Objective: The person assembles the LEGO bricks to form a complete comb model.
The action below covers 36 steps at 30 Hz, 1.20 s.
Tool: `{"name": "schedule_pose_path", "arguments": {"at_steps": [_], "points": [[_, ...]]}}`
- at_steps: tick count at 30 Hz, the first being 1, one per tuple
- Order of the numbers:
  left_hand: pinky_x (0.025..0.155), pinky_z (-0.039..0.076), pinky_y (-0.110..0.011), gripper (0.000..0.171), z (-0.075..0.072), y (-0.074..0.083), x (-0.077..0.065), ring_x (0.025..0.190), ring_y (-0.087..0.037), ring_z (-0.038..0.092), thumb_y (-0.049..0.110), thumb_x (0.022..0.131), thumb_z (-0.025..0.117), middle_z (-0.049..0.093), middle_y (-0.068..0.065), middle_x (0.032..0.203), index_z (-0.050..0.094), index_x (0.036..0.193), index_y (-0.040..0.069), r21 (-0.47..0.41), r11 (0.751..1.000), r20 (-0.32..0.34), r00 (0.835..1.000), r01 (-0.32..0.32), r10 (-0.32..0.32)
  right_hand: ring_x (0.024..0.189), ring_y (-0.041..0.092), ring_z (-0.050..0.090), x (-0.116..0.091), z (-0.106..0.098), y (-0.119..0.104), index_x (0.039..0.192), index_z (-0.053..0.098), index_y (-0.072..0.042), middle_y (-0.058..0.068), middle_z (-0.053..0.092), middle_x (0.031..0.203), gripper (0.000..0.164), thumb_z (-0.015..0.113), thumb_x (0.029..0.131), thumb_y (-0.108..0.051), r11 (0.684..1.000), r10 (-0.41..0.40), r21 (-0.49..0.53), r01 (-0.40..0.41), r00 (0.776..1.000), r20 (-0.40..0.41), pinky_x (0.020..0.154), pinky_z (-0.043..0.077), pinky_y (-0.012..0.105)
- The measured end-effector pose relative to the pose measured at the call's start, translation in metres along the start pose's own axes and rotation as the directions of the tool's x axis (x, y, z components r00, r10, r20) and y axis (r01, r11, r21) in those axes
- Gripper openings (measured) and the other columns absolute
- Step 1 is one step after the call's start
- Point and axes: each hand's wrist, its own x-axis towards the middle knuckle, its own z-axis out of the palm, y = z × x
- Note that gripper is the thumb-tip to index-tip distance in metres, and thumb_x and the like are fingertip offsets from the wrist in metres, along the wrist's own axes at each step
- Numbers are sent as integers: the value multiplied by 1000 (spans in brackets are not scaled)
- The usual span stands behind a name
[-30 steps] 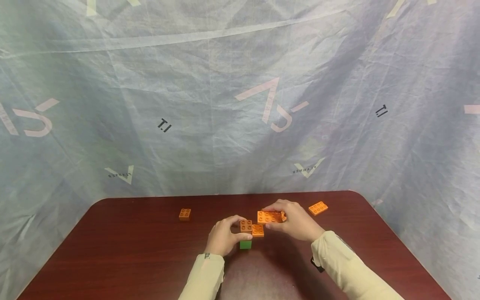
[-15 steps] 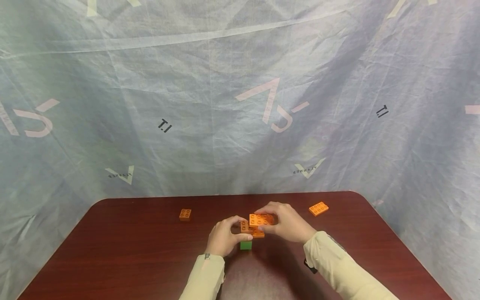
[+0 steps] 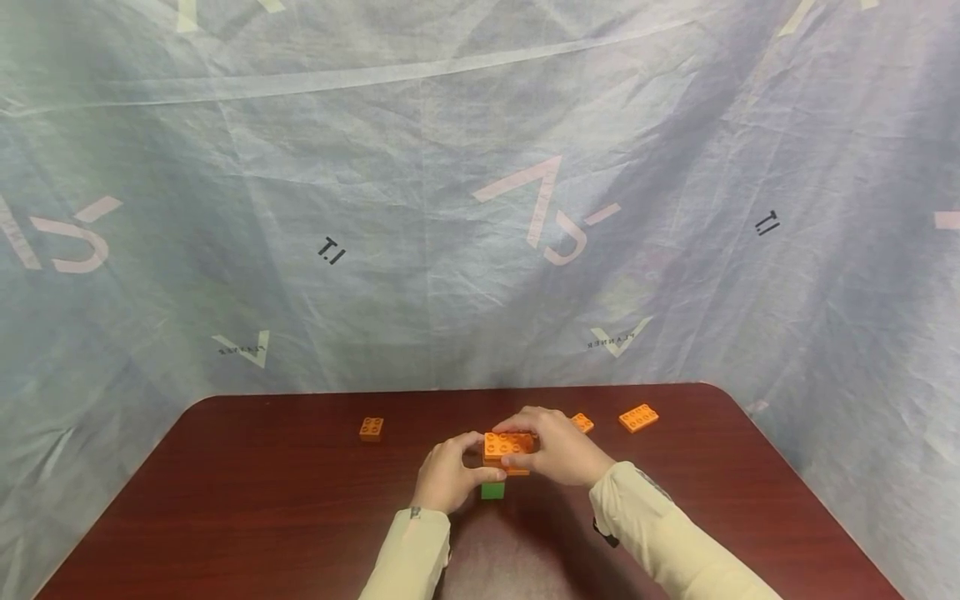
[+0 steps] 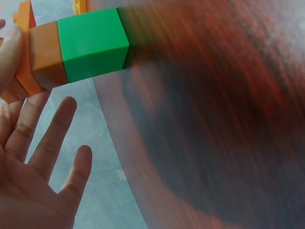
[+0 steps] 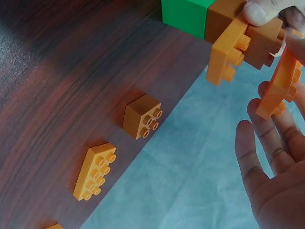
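Observation:
A stack of toy building bricks stands near the middle of the table: a green brick (image 4: 93,45) at the base, a brown brick (image 4: 47,55), an orange plate (image 5: 224,55) jutting sideways, and another brown brick (image 5: 262,43) on top. My left hand (image 3: 447,475) holds the stack between thumb and fingers at the plate and upper brick; its other fingers are spread. With my right hand (image 3: 558,446) I pinch a second orange plate (image 3: 504,445) over the top brick. In the right wrist view a small gap shows between this plate and the brick's studs.
On the dark red table (image 3: 247,500) a small brown brick (image 3: 371,429) lies at the back left. An orange plate (image 3: 638,417) lies at the back right, and an orange piece (image 3: 582,423) is partly behind my right hand. A grey cloth (image 3: 427,208) hangs behind.
My right hand has moved left, bringing its orange plate over the stack. The orange piece behind that hand has come further into view. My left hand has stayed on the stack.

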Motion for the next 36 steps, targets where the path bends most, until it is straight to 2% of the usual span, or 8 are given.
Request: {"name": "schedule_pose_path", "arguments": {"at_steps": [12,19,24,36], "points": [[88,52,-56,49,0,1,0,104,-31,67,33,80,88,73,-7,112,72,119,8,-13,1000,10,1000,4,-4,91,13,62,2,2,1,118,75,-12,-3,71,104,33,83,86,-19,1000,-19,-13,19,1000,-4,76,50,31],[92,51,-58,58,1,-2,1,111,-35,65,34,79,88,71,-11,120,70,127,5,-11,1000,7,1000,17,-17,89,12,61,3,1,1,119,75,-12,-3,70,104,34,83,87,-19,1000,-13,-9,14,1000,10,75,51,30],[88,52,-55,51,1,-3,1,104,-30,67,34,79,88,73,-6,112,72,121,9,-14,1000,9,1000,0,0,88,11,61,3,1,0,119,75,-12,-4,70,103,34,83,87,-19,1000,-23,-9,23,1000,14,74,51,29],[89,52,-56,50,0,-1,0,104,-31,67,34,79,88,73,-7,113,72,120,9,-7,1000,10,1000,-6,6,87,13,62,3,-1,-1,118,76,-12,-3,70,102,35,85,85,-21,997,-54,-61,55,998,14,74,50,30]]}}
